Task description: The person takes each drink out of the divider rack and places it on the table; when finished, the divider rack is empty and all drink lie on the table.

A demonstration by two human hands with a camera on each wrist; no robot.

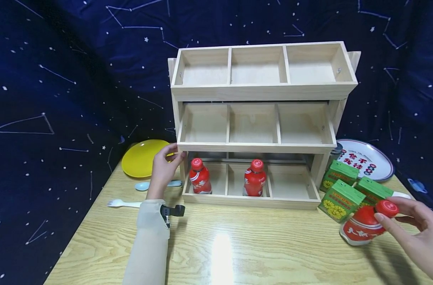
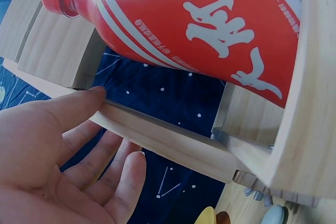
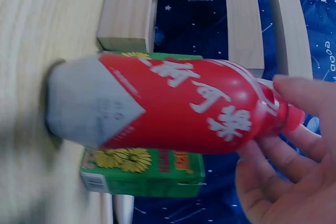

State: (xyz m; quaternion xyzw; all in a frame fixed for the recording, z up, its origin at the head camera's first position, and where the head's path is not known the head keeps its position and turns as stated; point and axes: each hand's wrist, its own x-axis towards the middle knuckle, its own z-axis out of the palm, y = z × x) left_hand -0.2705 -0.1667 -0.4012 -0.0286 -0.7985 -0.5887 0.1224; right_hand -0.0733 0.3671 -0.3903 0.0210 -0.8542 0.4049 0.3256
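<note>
My right hand [image 1: 421, 231] holds a red plastic bottle [image 1: 364, 225] by its neck, just under the cap, at the right of the table. The bottle leans with its cap toward the hand and its base low over the wood. With thumb and fingers on either side, my left hand [image 1: 164, 168] grips the left upright of the wooden shelf rack [image 1: 255, 148]. Two like bottles stand in the bottom tier: one bottle [image 1: 200, 178] in the left compartment, another bottle [image 1: 255, 181] in the middle one. The nearer one fills much of the left wrist view [image 2: 199, 30].
Several green drink cartons [image 1: 341, 200] cluster right of the rack, before a white plate [image 1: 366, 158] with printed characters. On the left lie a yellow plate [image 1: 145, 158], a light-blue spoon [image 1: 142, 186] and a white fork [image 1: 122, 203]. A dark starry cloth [image 1: 77, 99] hangs behind.
</note>
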